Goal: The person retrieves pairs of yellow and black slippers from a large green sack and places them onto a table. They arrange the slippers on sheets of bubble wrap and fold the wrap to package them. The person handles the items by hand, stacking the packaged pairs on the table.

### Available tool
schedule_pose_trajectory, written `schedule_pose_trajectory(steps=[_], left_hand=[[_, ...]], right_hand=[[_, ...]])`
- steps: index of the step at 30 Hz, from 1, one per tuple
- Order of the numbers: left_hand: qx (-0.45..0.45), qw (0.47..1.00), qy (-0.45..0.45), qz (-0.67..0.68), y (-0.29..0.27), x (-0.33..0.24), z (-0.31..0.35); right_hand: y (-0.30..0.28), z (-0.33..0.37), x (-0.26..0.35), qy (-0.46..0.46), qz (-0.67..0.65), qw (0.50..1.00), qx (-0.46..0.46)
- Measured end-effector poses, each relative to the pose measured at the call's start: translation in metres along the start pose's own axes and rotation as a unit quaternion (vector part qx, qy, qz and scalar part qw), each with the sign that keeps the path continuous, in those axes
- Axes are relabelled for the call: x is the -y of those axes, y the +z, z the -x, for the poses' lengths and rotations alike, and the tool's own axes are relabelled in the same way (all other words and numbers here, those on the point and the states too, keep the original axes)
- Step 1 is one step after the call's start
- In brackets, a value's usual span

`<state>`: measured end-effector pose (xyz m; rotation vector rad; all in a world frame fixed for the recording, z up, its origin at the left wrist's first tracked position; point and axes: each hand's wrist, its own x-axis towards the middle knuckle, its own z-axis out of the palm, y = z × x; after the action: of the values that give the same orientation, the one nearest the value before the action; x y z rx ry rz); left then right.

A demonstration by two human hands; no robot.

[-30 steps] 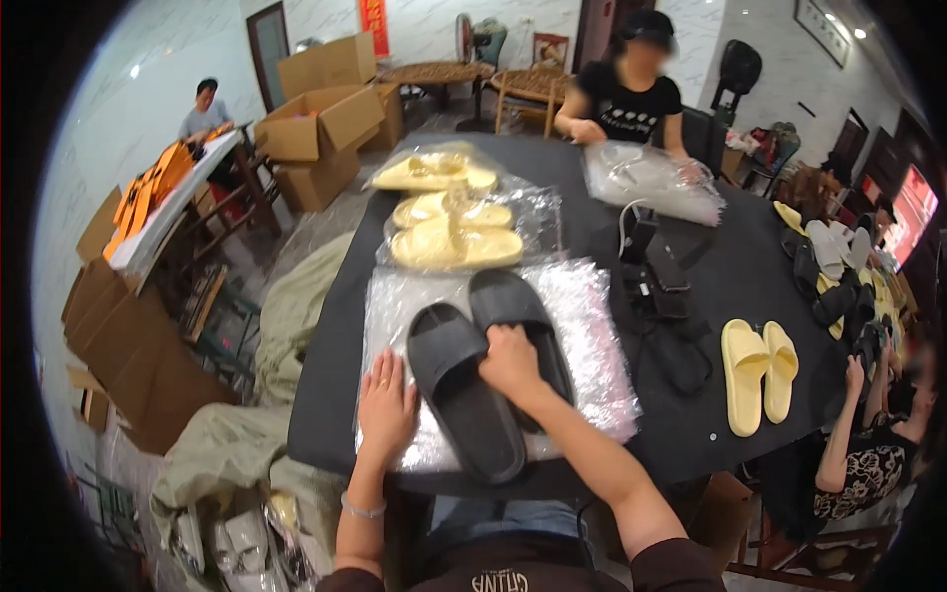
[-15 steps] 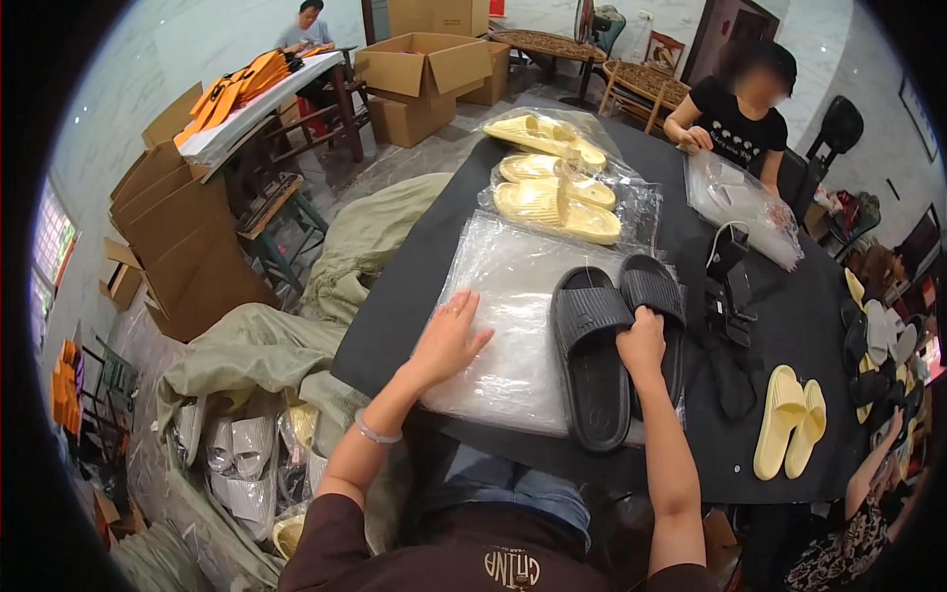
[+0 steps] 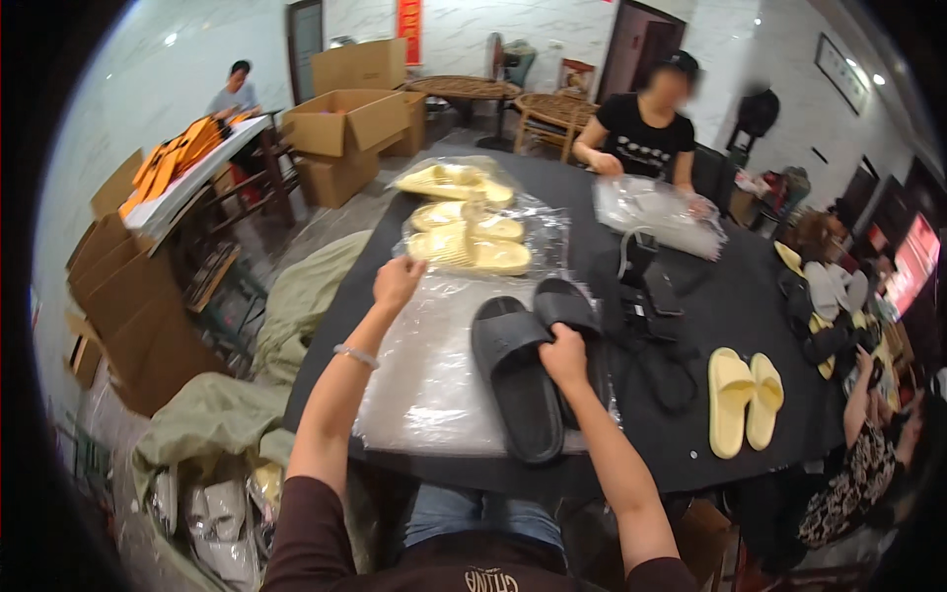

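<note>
My right hand [image 3: 564, 357] is closed on a pair of black slide sandals, gripping between the straps. The left black sandal [image 3: 518, 390] shows nearly whole. Part of the right black sandal [image 3: 569, 304] is hidden behind my hand and wrist. Both are over the right side of a stack of clear plastic bags [image 3: 409, 395]. At the stack's far left corner my left hand [image 3: 395, 284] is closed, its fingertips pinching clear plastic film beside a bagged pair of yellow sandals [image 3: 469, 245]. Which layer of film it holds is hard to make out.
Another bagged yellow pair [image 3: 454, 183] lies farther back. Loose yellow sandals [image 3: 730, 400] and a black device on a stand [image 3: 646, 296] are to the right. Across the black table [image 3: 661, 459] a person handles a plastic bag [image 3: 661, 212]. A sack [image 3: 212, 419] with bagged sandals stands lower left.
My left hand has moved from lying spread on the bag stack to its far corner, where its fingers have closed. My right hand still grips the black sandals. The view has shifted.
</note>
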<state>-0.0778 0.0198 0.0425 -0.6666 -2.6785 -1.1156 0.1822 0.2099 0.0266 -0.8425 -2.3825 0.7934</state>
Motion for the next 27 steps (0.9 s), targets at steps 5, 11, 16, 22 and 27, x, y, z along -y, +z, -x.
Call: schedule_pose_trajectory(steps=[5, 11, 16, 22, 27], left_hand=[[0.052, 0.988, -0.051, 0.136, -0.020, -0.027, 0.023], [-0.100, 0.988, 0.094, -0.074, 0.004, 0.056, 0.018], [-0.032, 0.980, -0.064, 0.186, 0.010, 0.019, 0.041], [-0.187, 0.957, 0.106, -0.194, 0.013, 0.034, 0.046], [-0.116, 0.966, 0.061, -0.221, 0.011, 0.038, 0.044]], right_hand=[[-0.020, 0.010, 0.022, -0.065, 0.016, 0.997, -0.049], [-0.008, 0.025, 0.101, -0.155, -0.013, 0.988, -0.022], [0.049, 0.012, 0.058, -0.117, 0.034, 0.992, -0.028], [0.054, 0.016, 0.051, -0.166, -0.018, 0.986, -0.009], [0.052, 0.015, 0.046, -0.194, -0.026, 0.981, -0.006]])
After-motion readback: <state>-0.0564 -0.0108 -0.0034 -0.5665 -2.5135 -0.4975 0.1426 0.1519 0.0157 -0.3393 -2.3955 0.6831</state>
